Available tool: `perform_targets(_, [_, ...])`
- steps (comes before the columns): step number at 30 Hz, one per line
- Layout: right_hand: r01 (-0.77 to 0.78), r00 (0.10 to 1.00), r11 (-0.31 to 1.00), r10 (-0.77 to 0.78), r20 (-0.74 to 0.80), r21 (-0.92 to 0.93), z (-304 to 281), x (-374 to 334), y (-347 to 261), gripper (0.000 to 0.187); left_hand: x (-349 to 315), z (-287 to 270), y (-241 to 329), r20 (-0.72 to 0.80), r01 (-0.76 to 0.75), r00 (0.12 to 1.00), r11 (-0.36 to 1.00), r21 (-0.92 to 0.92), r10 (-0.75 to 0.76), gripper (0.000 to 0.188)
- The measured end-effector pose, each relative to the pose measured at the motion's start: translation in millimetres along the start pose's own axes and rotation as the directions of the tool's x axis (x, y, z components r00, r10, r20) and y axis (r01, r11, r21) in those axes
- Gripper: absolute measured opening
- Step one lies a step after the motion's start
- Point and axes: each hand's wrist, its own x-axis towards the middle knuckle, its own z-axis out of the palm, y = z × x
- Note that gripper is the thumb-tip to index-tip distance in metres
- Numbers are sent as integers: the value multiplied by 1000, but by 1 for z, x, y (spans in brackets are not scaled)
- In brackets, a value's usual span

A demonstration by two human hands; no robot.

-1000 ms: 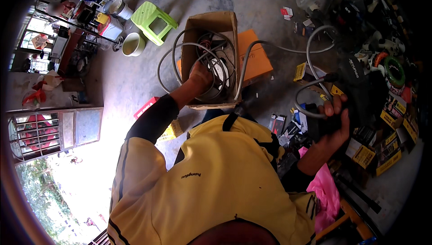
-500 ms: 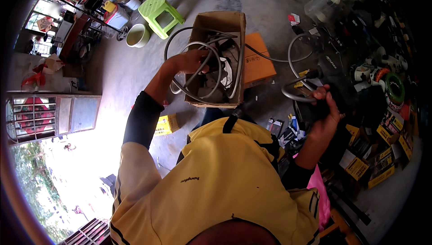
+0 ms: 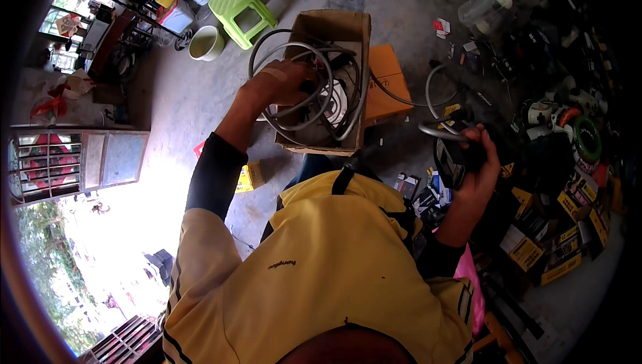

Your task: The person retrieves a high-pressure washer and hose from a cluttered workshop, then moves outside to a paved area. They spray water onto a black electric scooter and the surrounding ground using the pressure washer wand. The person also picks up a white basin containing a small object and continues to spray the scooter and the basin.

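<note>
My left hand (image 3: 284,81) is at a cardboard box (image 3: 322,24), its fingers curled around something dark that I cannot make out. A coil of grey cable (image 3: 329,100) loops around this hand and over the box's rim. Inside the box, below the coil, a round whitish part (image 3: 336,106) shows. Off to the right, my right hand (image 3: 483,163) is closed on a black device (image 3: 449,164) with a flat dark face; its exact kind is unclear. Grey cable (image 3: 435,125) bends in a loop beside that hand.
An orange box (image 3: 389,76) touches the cardboard box's right side. A green plastic stool (image 3: 235,8) and a pale bucket (image 3: 206,44) stand at far left. Yellow-and-black boxes (image 3: 560,257) and tools crowd the right. A yellow package (image 3: 250,176) lies on the floor near my left elbow.
My left hand has shifted slightly within the coil, and the round whitish part is plainer in the box. My right hand has turned, bringing the black device's flat face into sight.
</note>
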Motion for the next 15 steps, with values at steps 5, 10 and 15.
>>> perform_targets(5, [21, 998, 997, -26, -61, -77, -7, -4, 2, 24, -4, -10, 3, 31, 151, 989, 949, -277, -148, 37])
perform_targets(10, [26, 981, 989, -53, -187, -143, -9, -8, 5, 17, -4, -12, -6, -117, 150, 973, 927, -344, -201, 43])
perform_targets(15, [-54, 989, 998, 48, -140, -40, -11, -1, 9, 13, -18, -17, 31, -394, 104, 907, 986, -128, -147, 45])
